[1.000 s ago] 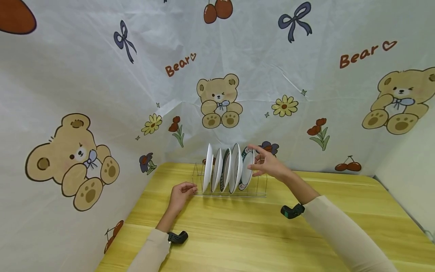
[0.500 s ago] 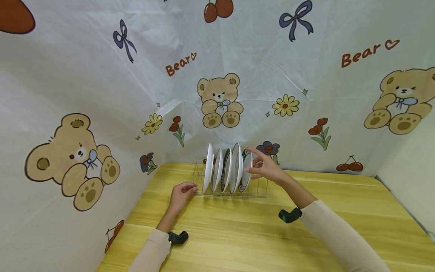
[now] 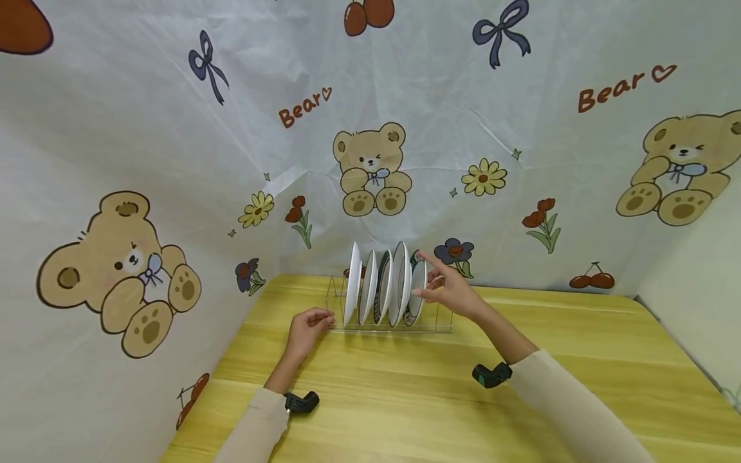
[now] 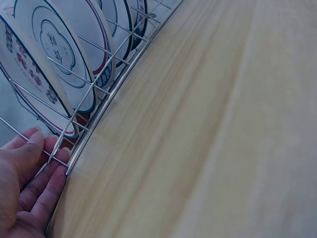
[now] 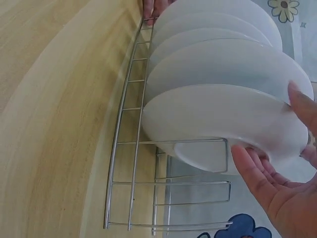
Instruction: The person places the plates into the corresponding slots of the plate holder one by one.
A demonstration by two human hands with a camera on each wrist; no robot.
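Observation:
A wire dish rack [image 3: 437, 331] holds several white plates on edge, side by side. With thumb and fingers curled, my left hand [image 3: 305, 332] grips the end wire of the rack [image 5: 118, 143]; the left wrist view shows the fingertips around that wire, beside a plate with red flowers [image 4: 27, 64]. My right hand [image 3: 454, 292] holds the rim of the rightmost plate [image 5: 223, 109], index finger at the top edge and thumb lower on the front. This plate has a dark patterned rim and leans close to its neighbour, a larger plate [image 3: 399, 286].
The rack stands near the back of a wooden table [image 3: 393, 392]. Behind rises a white cloth [image 3: 440, 128] printed with bears, flowers and bows. Bare wire slots lie at the rack's right end. A pale wall [image 3: 706, 321] stands at the right.
My right hand has moved left with the rightmost plate, bringing it nearer to the neighbouring plate. My left hand stays on the rack.

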